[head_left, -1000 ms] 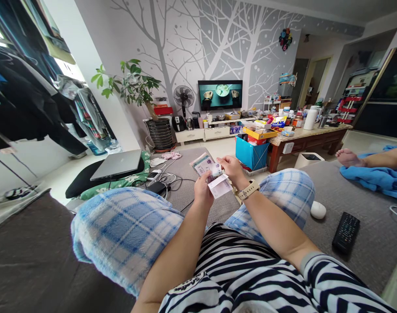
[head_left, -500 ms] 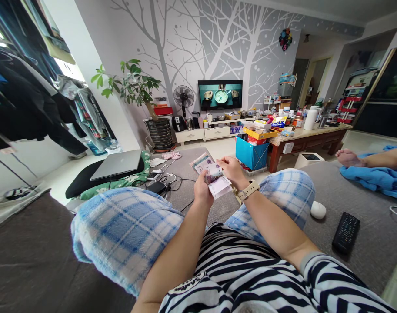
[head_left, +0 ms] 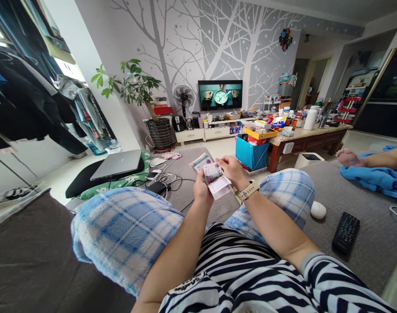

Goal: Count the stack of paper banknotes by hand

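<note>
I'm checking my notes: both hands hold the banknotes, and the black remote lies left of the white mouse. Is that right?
Not quite: the head view shows the black remote to the right of the white mouse, not the left. The left hand and right hand do both hold the banknotes.

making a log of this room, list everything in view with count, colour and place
banknotes: several, purple and green, in both hands
laptop: one, grey, on cushions at left
cables: several, black and white, beyond left knee
mouse: one, white, by right knee
remote: one, black, right of mouse
television: one, black, far wall
fan: one, black, left of television
potted plant: one, green, left of fan
box: one, blue, beside coffee table
coffee table: one, brown, at right
clutter: many, multicoloured, on coffee table
wall clock: one, multicoloured, upper right
clothes: many, mostly dark, hanging at left
another person's leg: one, bare, far right
left hand: one, bare, gripping banknotes
right hand: one, bare, pinching banknote edge
</note>
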`<state>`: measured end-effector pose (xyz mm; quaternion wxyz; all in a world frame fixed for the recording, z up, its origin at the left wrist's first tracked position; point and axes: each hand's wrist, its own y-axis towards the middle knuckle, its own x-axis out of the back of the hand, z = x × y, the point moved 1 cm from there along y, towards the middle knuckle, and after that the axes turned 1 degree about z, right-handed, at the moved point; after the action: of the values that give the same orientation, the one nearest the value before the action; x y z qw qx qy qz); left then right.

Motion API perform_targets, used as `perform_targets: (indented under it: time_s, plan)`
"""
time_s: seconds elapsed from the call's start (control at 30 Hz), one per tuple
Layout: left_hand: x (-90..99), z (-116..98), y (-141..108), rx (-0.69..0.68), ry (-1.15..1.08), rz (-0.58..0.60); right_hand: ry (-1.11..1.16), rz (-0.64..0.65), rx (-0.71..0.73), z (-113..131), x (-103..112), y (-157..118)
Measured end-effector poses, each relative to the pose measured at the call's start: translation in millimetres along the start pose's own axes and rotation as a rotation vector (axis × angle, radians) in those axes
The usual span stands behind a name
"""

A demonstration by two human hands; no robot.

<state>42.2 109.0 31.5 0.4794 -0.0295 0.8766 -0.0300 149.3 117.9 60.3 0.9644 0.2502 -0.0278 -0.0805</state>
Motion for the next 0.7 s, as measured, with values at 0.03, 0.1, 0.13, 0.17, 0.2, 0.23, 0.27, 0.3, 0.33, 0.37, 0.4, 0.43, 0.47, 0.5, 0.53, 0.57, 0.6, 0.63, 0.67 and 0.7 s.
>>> perform_targets:
  time_s: [0.03, 0.1, 0.13, 0.17, 0.2, 0.23, 0.27, 0.3, 0.33, 0.37, 0.4, 0.43, 0.47, 0.5, 0.53, 0.57, 0.6, 0.63, 0.67, 0.7]
  plan:
    - [0.0, 0.1, 0.3, 0.002, 0.001, -0.002, 0.000, 0.000, -0.001, 0.3, -0.1, -0.1]
    - [0.2, 0.1, 0.8, 0.003, 0.003, -0.004, -0.002, 0.002, -0.003, 1.0, -0.2, -0.2]
    - [0.4, 0.1, 0.9, 0.004, 0.004, -0.003, -0.004, 0.004, -0.003, 1.3, -0.3, -0.3]
    - [0.6, 0.1, 0.9, 0.003, 0.004, 0.001, -0.005, 0.006, -0.003, 1.5, -0.3, -0.5]
    - [0.8, 0.1, 0.9, 0.003, 0.004, 0.006, -0.004, 0.008, -0.002, 1.7, -0.4, -0.6]
    - [1.0, 0.2, 0.9, 0.003, 0.005, 0.010, -0.002, 0.010, -0.001, 1.8, -0.4, -0.7]
    - [1.3, 0.2, 0.9, 0.002, 0.007, 0.011, 0.001, 0.011, 0.001, 1.9, -0.4, -0.9]
    - [1.6, 0.2, 0.9, 0.003, 0.009, 0.009, 0.006, 0.011, 0.002, 1.9, -0.4, -1.0]
    - [1.8, 0.2, 0.9, 0.005, 0.012, 0.007, 0.012, 0.012, 0.004, 1.9, -0.5, -1.1]
    - [2.0, 0.1, 0.9, 0.006, 0.013, 0.004, 0.019, 0.014, 0.006, 2.0, -0.5, -1.1]
    - [2.0, 0.1, 1.0, 0.005, 0.013, 0.004, 0.026, 0.019, 0.008, 2.2, -0.6, -1.2]
    - [2.0, 0.1, 1.1, 0.004, 0.014, 0.005, 0.032, 0.024, 0.009, 2.4, -0.8, -1.2]
    - [1.9, 0.1, 1.3, 0.002, 0.017, 0.010, 0.037, 0.030, 0.010, 2.7, -0.9, -1.3]
    - [1.7, 0.1, 1.5, 0.001, 0.020, 0.017, 0.043, 0.036, 0.012, 3.2, -1.1, -1.3]
    - [1.5, 0.1, 1.8, -0.001, 0.025, 0.023, 0.049, 0.042, 0.015, 3.6, -1.2, -1.4]
    - [1.3, 0.1, 2.0, -0.003, 0.030, 0.026, 0.056, 0.047, 0.019, 4.1, -1.4, -1.5]
    - [1.2, 0.2, 2.2, -0.004, 0.034, 0.027, 0.064, 0.053, 0.025, 4.6, -1.5, -1.6]
    - [1.1, 0.2, 2.3, -0.006, 0.037, 0.026, 0.071, 0.059, 0.029, 4.9, -1.6, -1.7]
    - [1.1, 0.2, 2.3, -0.009, 0.039, 0.024, 0.077, 0.065, 0.031, 5.2, -1.6, -1.8]
    - [1.2, 0.2, 2.2, -0.013, 0.043, 0.022, 0.082, 0.071, 0.032, 5.4, -1.7, -1.9]
